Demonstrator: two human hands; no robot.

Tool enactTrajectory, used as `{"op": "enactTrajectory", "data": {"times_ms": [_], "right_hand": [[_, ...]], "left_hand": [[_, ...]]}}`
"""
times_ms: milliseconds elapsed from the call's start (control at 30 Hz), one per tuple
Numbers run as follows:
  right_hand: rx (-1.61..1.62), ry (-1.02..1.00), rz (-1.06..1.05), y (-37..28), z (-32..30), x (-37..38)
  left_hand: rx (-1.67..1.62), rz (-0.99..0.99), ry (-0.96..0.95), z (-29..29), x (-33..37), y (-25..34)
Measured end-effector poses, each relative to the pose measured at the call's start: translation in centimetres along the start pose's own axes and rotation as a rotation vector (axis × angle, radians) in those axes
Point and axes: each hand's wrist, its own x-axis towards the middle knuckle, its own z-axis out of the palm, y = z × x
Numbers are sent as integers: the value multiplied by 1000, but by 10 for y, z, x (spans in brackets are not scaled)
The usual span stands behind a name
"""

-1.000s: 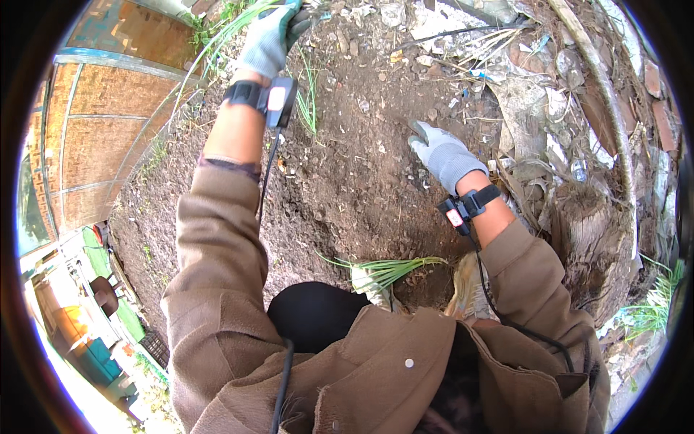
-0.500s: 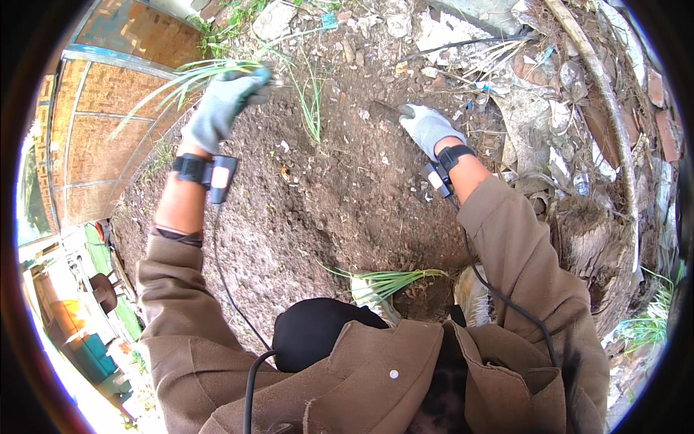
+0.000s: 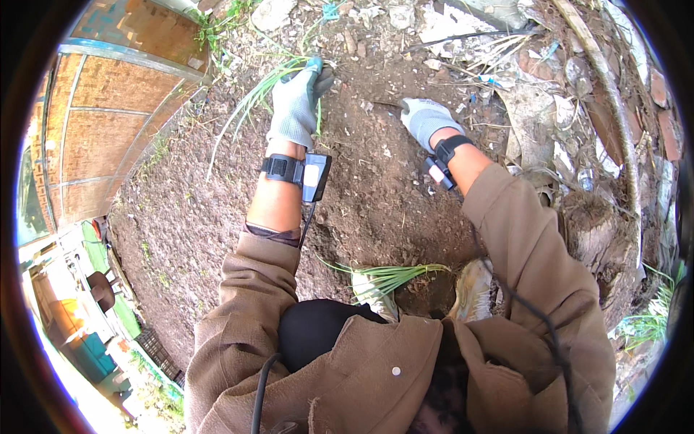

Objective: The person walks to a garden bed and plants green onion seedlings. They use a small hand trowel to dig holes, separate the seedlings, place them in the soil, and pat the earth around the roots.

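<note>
My left hand [image 3: 298, 101], in a grey work glove, is closed round a bunch of spring onions [image 3: 249, 105]. Their long green leaves trail to the left, and pale root ends show past the fingertips. A few green leaves on the soil beside this hand are mostly hidden by it. To the right, my gloved right hand [image 3: 428, 121] is low over the soil with its fingers curled. A thin dark stick-like thing [image 3: 386, 103] juts left from its fingers; its kind is unclear. More spring onions [image 3: 397, 278] lie by my shoes.
Brown loose soil [image 3: 354, 195] spreads between my arms. A woven panel wall [image 3: 108, 116] stands at left. Rubble, plastic scraps and a long pole [image 3: 603, 72] lie at right. My shoes [image 3: 473, 289] are at the near edge, and cables run along both sleeves.
My left hand has moved right with the spring onions, towards my right hand, and now covers part of the leaves on the soil. My right hand has barely moved.
</note>
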Motion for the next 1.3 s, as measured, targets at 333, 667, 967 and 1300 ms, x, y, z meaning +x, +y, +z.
{"op": "enactTrajectory", "data": {"times_ms": [333,667,967,1300], "right_hand": [[347,106,169,10,33,-29],[26,59,-73,7,5,2],[304,246,134,8,30,-10],[-5,-100,-85,13,13,-7]], "left_hand": [[-61,54,23,-14,-1,2],[-76,37,46,-5,2,-5],[-94,103,37,-8,-8,1],[-71,70,46,-15,-6,-12]]}}
